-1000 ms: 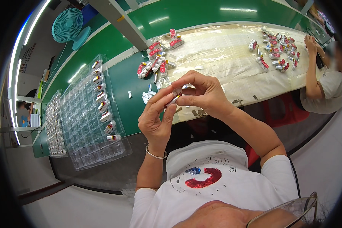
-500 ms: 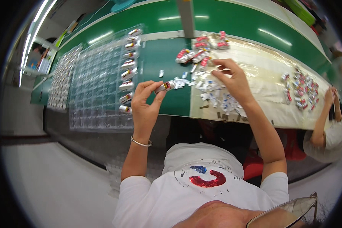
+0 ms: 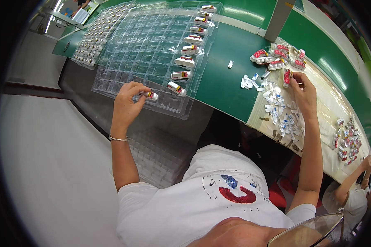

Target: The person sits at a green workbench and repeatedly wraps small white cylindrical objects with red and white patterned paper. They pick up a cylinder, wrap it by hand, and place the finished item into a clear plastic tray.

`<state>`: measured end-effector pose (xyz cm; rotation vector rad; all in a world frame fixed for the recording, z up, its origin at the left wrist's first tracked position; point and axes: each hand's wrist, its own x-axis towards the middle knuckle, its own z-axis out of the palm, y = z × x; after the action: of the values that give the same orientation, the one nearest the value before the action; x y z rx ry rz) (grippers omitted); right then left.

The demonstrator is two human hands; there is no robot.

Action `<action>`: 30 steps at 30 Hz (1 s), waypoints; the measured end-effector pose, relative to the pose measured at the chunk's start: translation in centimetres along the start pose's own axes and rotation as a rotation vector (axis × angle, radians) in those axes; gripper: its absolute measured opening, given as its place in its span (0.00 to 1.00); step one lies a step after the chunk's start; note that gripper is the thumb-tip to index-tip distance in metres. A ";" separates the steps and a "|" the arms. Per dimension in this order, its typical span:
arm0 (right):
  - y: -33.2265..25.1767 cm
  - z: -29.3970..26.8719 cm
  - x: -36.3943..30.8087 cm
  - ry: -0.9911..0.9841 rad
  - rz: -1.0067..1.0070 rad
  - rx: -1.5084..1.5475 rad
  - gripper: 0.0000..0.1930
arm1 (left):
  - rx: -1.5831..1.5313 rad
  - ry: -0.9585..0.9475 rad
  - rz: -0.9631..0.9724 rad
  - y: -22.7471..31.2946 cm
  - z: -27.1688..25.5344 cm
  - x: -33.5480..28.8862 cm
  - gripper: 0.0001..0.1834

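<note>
My left hand (image 3: 127, 101) holds a small white part with a red and yellow end (image 3: 151, 95) over the near edge of a clear plastic compartment tray (image 3: 152, 49). Several similar parts (image 3: 184, 61) sit in a row down the tray's right column. Over at the right, my right hand (image 3: 303, 92) pinches a red and white part (image 3: 287, 77) at a pile of such parts (image 3: 278, 57) on the table. Small white paper slips (image 3: 280, 115) lie scattered below that hand.
A second clear tray (image 3: 95, 37), filled with parts, lies at the far left on the green table (image 3: 231, 88). A grey post (image 3: 278, 18) stands at the back. Another person's arm (image 3: 352, 181) works at a second pile of parts (image 3: 348, 140) at the right.
My left hand has moved left and down to the tray's near edge with the part. My right hand has reached right to the pile and taken hold of a part. The view has swung left.
</note>
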<state>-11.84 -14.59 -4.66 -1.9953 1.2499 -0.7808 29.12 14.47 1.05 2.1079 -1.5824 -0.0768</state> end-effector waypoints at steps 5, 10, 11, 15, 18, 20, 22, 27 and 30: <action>0.4 -1.0 -0.4 -0.007 -0.010 0.214 0.13 | -0.008 -0.108 -0.002 0.4 0.1 -0.5 0.13; -0.8 -1.9 -1.5 -0.002 -0.017 0.400 0.13 | -0.085 -0.164 -0.020 0.5 0.1 0.3 0.12; -1.1 -2.1 -1.7 0.005 -0.014 0.426 0.13 | -0.063 -0.143 0.027 0.7 -0.2 0.2 0.12; -2.8 -2.6 -3.1 0.010 -0.009 0.461 0.12 | -0.047 -0.053 -0.078 3.0 -0.1 1.2 0.12; -4.1 -3.0 -4.3 0.035 -0.186 0.309 0.10 | -0.485 -0.097 -0.083 7.6 3.1 2.4 0.13; -5.0 -3.2 -5.2 0.029 -0.301 0.247 0.10 | -0.806 -0.107 0.038 12.3 7.1 3.4 0.19; -5.7 -3.3 -6.2 0.016 -0.375 0.180 0.09 | -0.748 -0.032 0.250 18.6 10.3 4.5 0.25; -6.6 -4.7 -8.4 0.089 -0.550 0.068 0.10 | -1.388 -0.551 0.112 24.0 15.9 6.7 0.22; -6.2 -5.5 -9.2 0.188 -0.555 0.006 0.09 | -1.452 -0.711 -0.010 23.9 16.6 6.3 0.14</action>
<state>-16.09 -5.22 2.16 -2.3364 0.7809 -1.2550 4.43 -1.92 -1.83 0.8898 -1.1147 -1.5646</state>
